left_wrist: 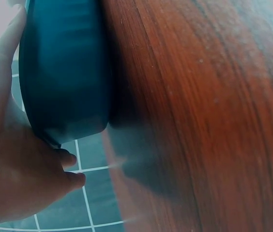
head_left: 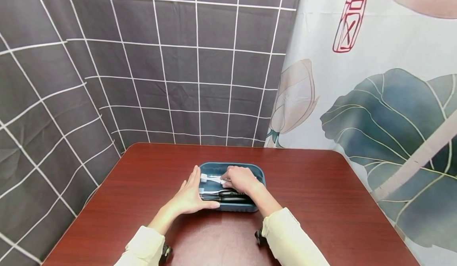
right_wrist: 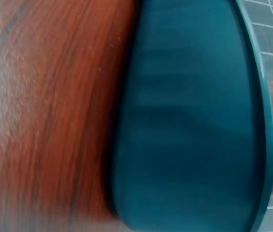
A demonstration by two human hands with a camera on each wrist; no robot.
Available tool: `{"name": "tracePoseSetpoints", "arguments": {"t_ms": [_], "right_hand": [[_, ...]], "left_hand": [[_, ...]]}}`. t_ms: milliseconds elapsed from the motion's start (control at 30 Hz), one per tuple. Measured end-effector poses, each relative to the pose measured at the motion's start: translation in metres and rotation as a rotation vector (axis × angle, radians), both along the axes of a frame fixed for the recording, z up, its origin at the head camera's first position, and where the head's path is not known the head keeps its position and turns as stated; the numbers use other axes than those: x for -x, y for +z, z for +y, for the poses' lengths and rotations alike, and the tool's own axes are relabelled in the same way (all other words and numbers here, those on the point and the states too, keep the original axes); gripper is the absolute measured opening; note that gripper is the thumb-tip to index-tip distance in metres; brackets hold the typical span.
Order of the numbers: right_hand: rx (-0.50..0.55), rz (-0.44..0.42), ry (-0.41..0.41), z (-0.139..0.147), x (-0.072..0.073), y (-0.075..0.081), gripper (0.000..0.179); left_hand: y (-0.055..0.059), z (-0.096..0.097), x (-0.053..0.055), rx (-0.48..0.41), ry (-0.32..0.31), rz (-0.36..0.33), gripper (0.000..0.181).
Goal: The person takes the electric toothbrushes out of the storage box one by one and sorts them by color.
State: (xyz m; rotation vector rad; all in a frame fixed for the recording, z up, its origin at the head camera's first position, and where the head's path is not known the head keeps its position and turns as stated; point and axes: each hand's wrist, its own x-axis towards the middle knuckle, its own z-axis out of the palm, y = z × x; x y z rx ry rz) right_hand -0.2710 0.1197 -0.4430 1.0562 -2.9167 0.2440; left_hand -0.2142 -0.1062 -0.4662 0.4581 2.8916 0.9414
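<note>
A blue plastic basket (head_left: pixel 233 207) sits on the table, its outer wall filling much of both wrist views. My left hand (head_left: pixel 189 196) rests against the basket's left end, fingers straight along the side and thumb stretched over the front rim. Inside the basket, my right hand (head_left: pixel 242 180) has its fingers curled down at a slim white item (head_left: pixel 213 179) with a squarish end, and seems to pinch it; its fingertips are partly hidden. Several black pen-like items (head_left: pixel 228 197) lie along the front of the basket. The right wrist view shows little of the right hand, behind the rim.
The reddish-brown wooden table (head_left: pixel 307 202) extends on all sides of the basket. Behind it hangs a grey cloth with a white grid (head_left: pixel 214 67). A white cloth with a leaf and flower print (head_left: pixel 392 111) hangs at the right.
</note>
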Motion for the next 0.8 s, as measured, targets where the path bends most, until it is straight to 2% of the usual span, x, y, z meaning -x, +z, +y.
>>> {"name": "tracePoseSetpoints", "arguments": {"t_ms": [133,367,567,800], "right_hand": [[0.048,-0.039,0.003,0.005,0.001,0.002,0.028],[0.121,-0.058,0.001,0.015,0.004,0.004,0.027],[0.258,-0.058,0.009,0.023,0.005,0.007,0.027],[0.452,-0.007,-0.009,0.027,0.005,0.008,0.029]], "left_hand": [[-0.001,0.000,0.000,-0.004,0.011,0.000,0.144],[-0.002,0.000,0.001,-0.007,0.012,-0.004,0.145],[-0.002,0.000,0.001,0.000,0.009,-0.010,0.145],[0.000,0.001,0.000,0.006,0.000,-0.005,0.143]]}}
